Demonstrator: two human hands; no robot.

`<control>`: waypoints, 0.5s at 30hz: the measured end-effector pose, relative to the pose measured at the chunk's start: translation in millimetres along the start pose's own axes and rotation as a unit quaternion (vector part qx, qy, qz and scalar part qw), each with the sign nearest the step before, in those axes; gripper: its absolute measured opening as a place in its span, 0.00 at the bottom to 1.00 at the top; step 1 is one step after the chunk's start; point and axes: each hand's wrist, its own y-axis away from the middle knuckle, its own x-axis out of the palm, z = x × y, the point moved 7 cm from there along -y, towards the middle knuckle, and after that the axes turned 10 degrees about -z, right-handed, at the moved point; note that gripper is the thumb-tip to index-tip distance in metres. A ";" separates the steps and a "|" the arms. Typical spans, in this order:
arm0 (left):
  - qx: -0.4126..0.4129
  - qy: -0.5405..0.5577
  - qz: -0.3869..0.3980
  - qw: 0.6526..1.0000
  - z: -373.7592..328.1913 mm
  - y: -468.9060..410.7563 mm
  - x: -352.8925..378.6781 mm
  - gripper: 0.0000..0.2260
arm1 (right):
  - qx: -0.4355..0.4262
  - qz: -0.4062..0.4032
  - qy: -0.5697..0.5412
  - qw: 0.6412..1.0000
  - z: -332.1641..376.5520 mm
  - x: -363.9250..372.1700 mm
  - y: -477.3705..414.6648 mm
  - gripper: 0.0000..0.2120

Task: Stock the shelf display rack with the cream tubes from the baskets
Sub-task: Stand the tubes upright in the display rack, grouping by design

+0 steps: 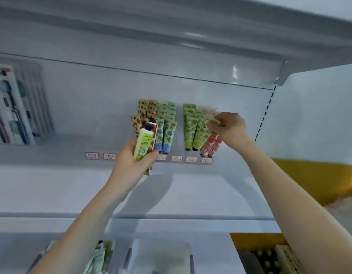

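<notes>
From the head view, both bare arms reach up to a white metal shelf (191, 190). Far back on it is a row of cream tubes standing cap-down in tight columns: brown-spotted tubes (140, 123) on the left, then green tubes with blue bottoms (168, 135), then a gap, plain leafy-green tubes (190, 131) and pink-red tubes (210, 145) on the right. Whatever rack holds them is too faint to make out.

The left hand (135, 161) is just in front of the spotted column. Its fingers are wrapped round a small bundle: a yellow-green tube with a black cap (144, 143) pointing up, and a red tube (155, 126) tucked behind it.

The right hand (228, 129) is at the right end of the row. Its thumb and fingertips are pinched together on the flat crimped end of a pale green tube (213, 121), which leans among the green and pink columns.

Small red-bordered price labels (191, 159) line the shelf just in front of the tubes. Far left, blurred blister packs of toothbrushes (11, 107) lean against the back panel. Near the bottom right, a yellow basket (256, 240) shows under the right forearm, its contents blurred. More pale packets (100, 256) are at the bottom left.
</notes>
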 end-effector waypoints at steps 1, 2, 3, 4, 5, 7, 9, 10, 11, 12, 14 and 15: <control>0.003 0.004 -0.002 1.000 0.4 -3.4 4.0 0.07 | -0.006 0.010 0.038 0.999 -1.6 4.2 -9.8 0.08; 0.004 0.008 -0.003 1.000 1.3 -6.3 8.1 0.08 | -0.011 0.020 0.071 0.997 -3.4 9.3 -18.0 0.09; 0.002 0.014 -0.004 1.000 3.1 -9.0 11.8 0.08 | -0.018 0.027 0.090 0.995 -5.1 13.7 -24.5 0.10; -0.003 0.019 -0.006 1.000 5.6 -11.7 15.2 0.08 | -0.021 0.032 0.095 0.995 -7.2 18.7 -29.5 0.10; -0.009 0.025 -0.006 1.000 8.0 -14.0 18.2 0.07 | -0.023 0.038 0.091 0.995 -8.9 23.4 -32.8 0.10; -0.023 0.032 -0.001 0.999 12.9 -18.0 23.3 0.06 | -0.029 0.053 0.092 0.994 -12.0 33.8 -36.8 0.09; -0.028 0.030 0.011 0.999 17.0 -21.6 27.8 0.06 | -0.030 0.067 0.102 0.992 -15.1 43.6 -38.9 0.08; -0.029 0.029 0.017 0.999 18.6 -23.3 29.4 0.07 | -0.026 0.073 0.103 0.992 -16.6 47.7 -39.6 0.07; -0.031 0.030 0.020 0.999 20.2 -25.2 30.5 0.07 | -0.021 0.080 0.108 0.991 -18.2 51.2 -40.1 0.07; -0.033 0.032 0.023 0.999 21.6 -27.1 31.2 0.07 | -0.015 0.089 0.116 0.989 -21.1 54.4 -40.2 0.07; -0.036 0.033 0.027 0.998 23.3 -31.6 31.7 0.07 | -0.002 0.103 0.132 0.986 -26.3 58.7 -38.6 0.10; -0.035 0.033 0.029 0.998 23.3 -33.8 32.1 0.06 | 0.004 0.107 0.131 0.986 -28.1 60.0 -38.1 0.11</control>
